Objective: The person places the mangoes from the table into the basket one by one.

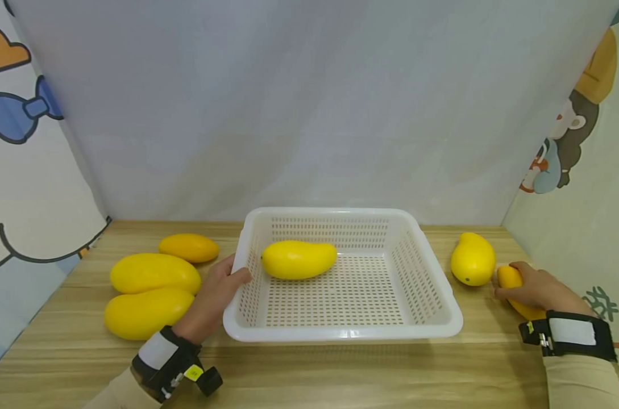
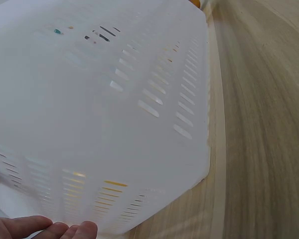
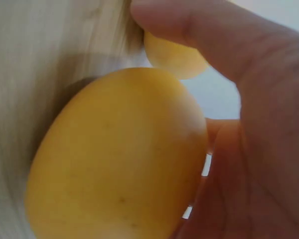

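My left hand (image 1: 216, 295) grips the left rim of a white perforated plastic basket (image 1: 350, 332), thumb over the edge; in the left wrist view, fingertips (image 2: 84, 231) lie against its outer wall. One large yellow mango (image 1: 299, 259) lies in the basket's left half. At the right, my right hand (image 1: 544, 292) reaches over a smaller orange-yellow mango (image 1: 510, 276) on the table. Up close in the right wrist view, its fingers pass behind this mango (image 3: 119, 159), while the straight thumb stands apart from it. Just left of that hand rests a yellow mango (image 1: 473, 259).
Left of the basket lie two large yellow mangoes (image 1: 156, 272) (image 1: 145, 312) and a smaller orange one (image 1: 188, 247), close together on the wooden table (image 1: 309, 375). A pale cloth wall (image 1: 309, 113) rises behind. Printed panels flank both sides.
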### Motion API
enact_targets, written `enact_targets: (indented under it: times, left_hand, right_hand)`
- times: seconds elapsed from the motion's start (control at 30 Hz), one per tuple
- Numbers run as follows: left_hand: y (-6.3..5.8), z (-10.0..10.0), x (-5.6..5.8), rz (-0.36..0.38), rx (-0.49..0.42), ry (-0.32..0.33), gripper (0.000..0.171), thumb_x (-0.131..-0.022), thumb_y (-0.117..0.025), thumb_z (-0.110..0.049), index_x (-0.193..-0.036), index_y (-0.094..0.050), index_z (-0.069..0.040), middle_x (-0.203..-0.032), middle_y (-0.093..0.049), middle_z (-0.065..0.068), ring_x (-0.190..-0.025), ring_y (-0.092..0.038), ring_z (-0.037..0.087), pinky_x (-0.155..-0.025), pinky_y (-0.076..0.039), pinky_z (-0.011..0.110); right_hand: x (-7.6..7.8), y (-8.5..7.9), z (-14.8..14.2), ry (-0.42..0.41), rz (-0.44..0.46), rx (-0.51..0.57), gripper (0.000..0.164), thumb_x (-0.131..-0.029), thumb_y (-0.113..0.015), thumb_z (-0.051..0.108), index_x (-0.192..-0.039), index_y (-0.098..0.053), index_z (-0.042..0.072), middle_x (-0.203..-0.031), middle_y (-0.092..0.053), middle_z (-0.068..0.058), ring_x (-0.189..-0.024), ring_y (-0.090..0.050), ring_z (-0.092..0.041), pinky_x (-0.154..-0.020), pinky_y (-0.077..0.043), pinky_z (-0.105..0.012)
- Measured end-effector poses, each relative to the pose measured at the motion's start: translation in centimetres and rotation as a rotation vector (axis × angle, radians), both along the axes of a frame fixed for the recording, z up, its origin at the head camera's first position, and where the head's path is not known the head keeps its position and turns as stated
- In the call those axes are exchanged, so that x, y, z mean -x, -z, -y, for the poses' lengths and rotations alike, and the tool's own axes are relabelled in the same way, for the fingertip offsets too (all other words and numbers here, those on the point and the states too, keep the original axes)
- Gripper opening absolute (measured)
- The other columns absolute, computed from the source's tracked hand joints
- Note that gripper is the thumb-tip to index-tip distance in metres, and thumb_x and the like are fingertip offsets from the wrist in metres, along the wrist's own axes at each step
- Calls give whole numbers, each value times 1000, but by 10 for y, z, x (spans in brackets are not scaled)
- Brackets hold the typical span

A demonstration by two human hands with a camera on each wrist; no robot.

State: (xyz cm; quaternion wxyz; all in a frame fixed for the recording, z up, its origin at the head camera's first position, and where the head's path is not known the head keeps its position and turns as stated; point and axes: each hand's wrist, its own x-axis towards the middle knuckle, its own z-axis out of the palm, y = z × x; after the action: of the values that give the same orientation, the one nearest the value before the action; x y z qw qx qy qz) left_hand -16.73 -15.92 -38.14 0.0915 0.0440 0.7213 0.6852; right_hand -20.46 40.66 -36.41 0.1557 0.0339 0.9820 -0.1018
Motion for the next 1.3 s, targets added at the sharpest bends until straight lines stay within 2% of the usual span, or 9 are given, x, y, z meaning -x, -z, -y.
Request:
enact_targets:
  times: [0.33, 0.5, 0.8, 1.17, 1.3]
  left_hand:
    - [1, -1, 1, -11, -12, 6, 48, -95, -40, -13, -143, -31, -15, -124, -54, 19, -101, -58, 36, -78, -51, 46]
    - [1, -1, 1, -9, -11, 4, 48, -95, -40, -13, -143, -31, -15, -123, -54, 20, -101, -58, 36, -78, -51, 45]
    - [1, 0, 1, 5, 8, -2, 47, -95, -41, -16, -141, -34, -16, -121, -55, 20, -100, -58, 35, -77, -52, 44]
    - [1, -1, 1, -3, 1, -6, 48, -94, -41, -14, -142, -33, -16, -122, -55, 20, -100, -58, 35, -77, -51, 44]
    - [2, -1, 1, -9, -1, -4, 49, -94, -41, -13, -142, -32, -16, -123, -55, 19, -100, -59, 35, -77, -51, 44]
  right_hand:
    - [3, 9, -5, -3, 4, 40, 99, -78, -62, 55, -132, -14, -14, -106, -44, -40, -84, -48, -42, -73, -42, -55]
    - [3, 9, -5, 12, -11, 53, 94, -79, -63, 49, -130, -16, -13, -100, -47, -35, -81, -47, -39, -71, -42, -50]
    - [2, 9, -6, 3, -18, 46, 87, -79, -62, 47, -131, -21, -10, -102, -48, -34, -83, -48, -40, -71, -42, -54]
    - [-3, -4, -6, 10, -28, 54, 92, -79, -62, 49, -131, -18, -11, -103, -46, -34, -84, -47, -41, -70, -42, -52]
    - [-6, -12, -4, -9, -55, 54, 88, -80, -63, 44, -131, -18, -12, -103, -46, -33, -83, -47, -40, -70, -42, -51]
